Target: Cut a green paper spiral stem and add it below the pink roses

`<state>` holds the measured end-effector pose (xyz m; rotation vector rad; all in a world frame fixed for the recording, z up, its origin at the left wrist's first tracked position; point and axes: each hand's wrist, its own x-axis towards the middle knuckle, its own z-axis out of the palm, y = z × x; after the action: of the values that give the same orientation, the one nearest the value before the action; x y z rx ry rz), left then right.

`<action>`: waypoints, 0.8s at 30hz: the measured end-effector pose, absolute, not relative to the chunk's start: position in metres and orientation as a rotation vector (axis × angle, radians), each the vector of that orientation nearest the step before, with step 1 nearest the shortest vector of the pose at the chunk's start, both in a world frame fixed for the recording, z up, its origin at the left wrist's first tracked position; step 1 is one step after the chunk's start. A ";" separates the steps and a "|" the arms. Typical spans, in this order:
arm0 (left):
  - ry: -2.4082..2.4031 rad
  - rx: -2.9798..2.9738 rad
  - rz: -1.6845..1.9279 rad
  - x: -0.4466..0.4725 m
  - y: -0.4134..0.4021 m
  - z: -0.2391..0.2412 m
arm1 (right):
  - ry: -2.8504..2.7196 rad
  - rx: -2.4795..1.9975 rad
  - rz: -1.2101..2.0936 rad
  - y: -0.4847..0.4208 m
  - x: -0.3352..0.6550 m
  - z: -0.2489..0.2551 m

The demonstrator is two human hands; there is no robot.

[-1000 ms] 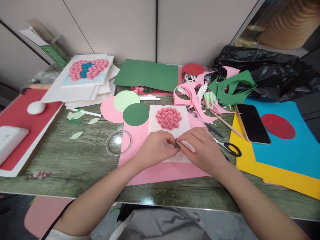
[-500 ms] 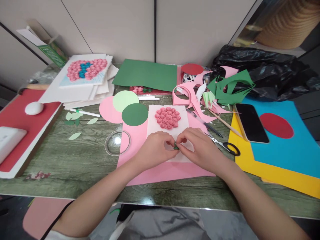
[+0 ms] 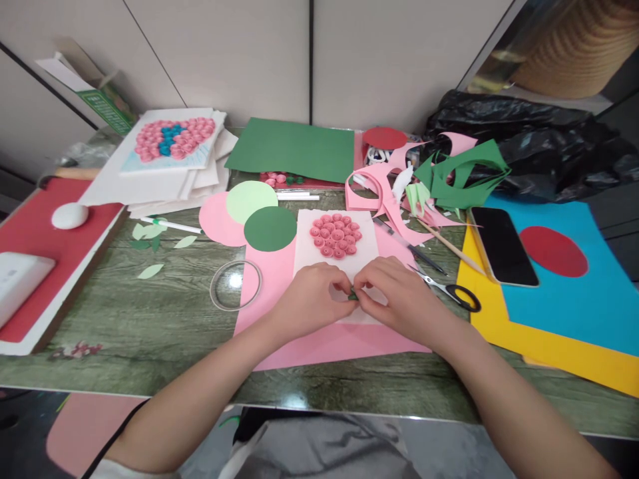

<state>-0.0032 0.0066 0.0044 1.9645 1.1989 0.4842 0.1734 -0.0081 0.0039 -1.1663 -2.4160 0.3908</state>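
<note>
Between the fingertips of both hands is a small dark green paper piece, mostly hidden. My left hand pinches it from the left, thumb and index finger closed. My right hand pinches it from the right. Both hands are over the lower part of a white sheet. On that sheet, just beyond my fingers, sits a cluster of pink rolled paper flowers. Underneath lies a larger pink paper. A dark green paper circle touches the sheet's left side.
A tape roll lies left of my left hand. Scissors and a pen are right of my right hand, with a phone beyond. Cut leaves lie at left. Paper scraps are piled behind.
Both hands keep their pinch on the green paper piece, with only a slight shift of the fingers. The view has drifted very slightly; the other things stay put.
</note>
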 end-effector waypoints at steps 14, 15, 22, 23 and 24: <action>1.170 1.958 0.508 -0.004 0.007 0.002 | -2.476 -1.175 0.388 -0.009 0.176 0.006; 1.170 1.954 0.508 -0.004 0.007 0.003 | -2.481 -1.177 0.393 -0.009 0.176 0.006; 1.170 1.942 0.507 -0.003 0.007 0.003 | -2.500 -1.193 0.403 -0.009 0.175 0.007; 1.168 1.940 0.509 -0.003 0.007 0.003 | -2.503 -1.196 0.408 -0.009 0.175 0.007; 1.167 1.936 0.514 -0.003 0.007 0.002 | -2.506 -1.198 0.415 -0.009 0.175 0.007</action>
<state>-0.0034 0.0069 0.0022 1.9357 1.1668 0.5143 0.1753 -0.0092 0.0075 -1.1984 -2.5059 0.4146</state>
